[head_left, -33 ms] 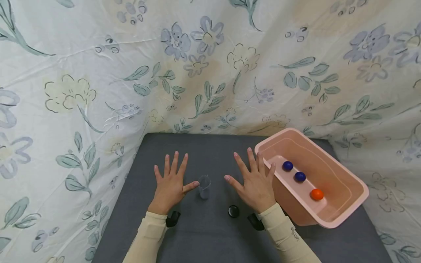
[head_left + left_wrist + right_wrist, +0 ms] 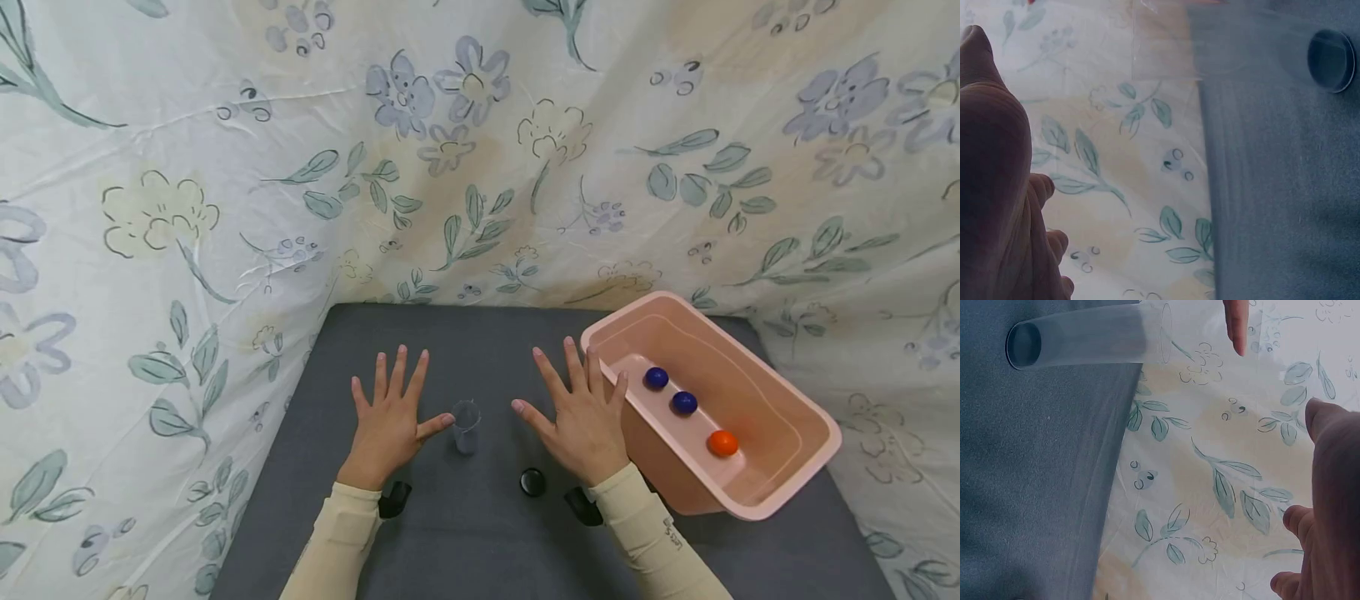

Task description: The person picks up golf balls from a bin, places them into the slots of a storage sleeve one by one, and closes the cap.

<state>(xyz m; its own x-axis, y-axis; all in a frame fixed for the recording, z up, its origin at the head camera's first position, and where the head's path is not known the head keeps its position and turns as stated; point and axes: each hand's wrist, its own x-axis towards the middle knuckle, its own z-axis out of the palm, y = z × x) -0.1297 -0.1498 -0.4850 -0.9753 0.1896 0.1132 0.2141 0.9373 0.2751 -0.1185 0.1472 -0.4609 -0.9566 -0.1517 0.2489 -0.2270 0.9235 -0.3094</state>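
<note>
My left hand (image 2: pixel 390 429) is held over the grey table with fingers spread, holding nothing. Its thumb tip overlaps the rim of a tall clear cup (image 2: pixel 467 433) in the head view. The cup stands upright, and its whole side shows in the right wrist view (image 2: pixel 1091 340). On the other side of the cup, my right hand (image 2: pixel 585 429) is also spread wide and holds nothing. Its outer fingers overlap the near left edge of a pink tub (image 2: pixel 780 417). Inside the tub lie two blue balls (image 2: pixel 684 403) and an orange ball (image 2: pixel 723 443) in a row.
A small round black disc (image 2: pixel 532 482) lies on the grey table (image 2: pixel 450 550), between the two wrists. Floral cloth (image 2: pixel 480 167) hangs behind the table and along both sides. The tub sits at an angle on the table's right part.
</note>
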